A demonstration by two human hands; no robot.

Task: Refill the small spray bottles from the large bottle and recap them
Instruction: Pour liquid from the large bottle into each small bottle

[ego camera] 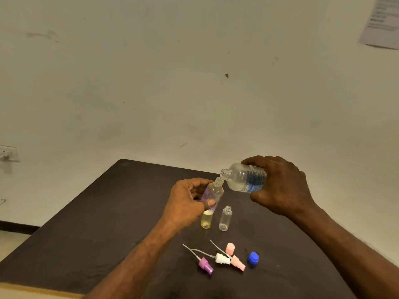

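Observation:
My right hand grips the large clear bottle with a blue label, tipped on its side, its open mouth touching the neck of a small clear spray bottle. My left hand holds that small bottle tilted, above the table. Two more small uncapped bottles stand on the dark table: one with yellowish liquid, partly behind my left hand, and an empty-looking clear one. Loose spray tops lie nearer me: purple, white, pink. A pink cap and a blue cap lie beside them.
The dark table stands against a pale wall. A sheet of paper hangs on the wall at the upper right. A wall socket is at the far left. A lighter edge runs along the table's near left side.

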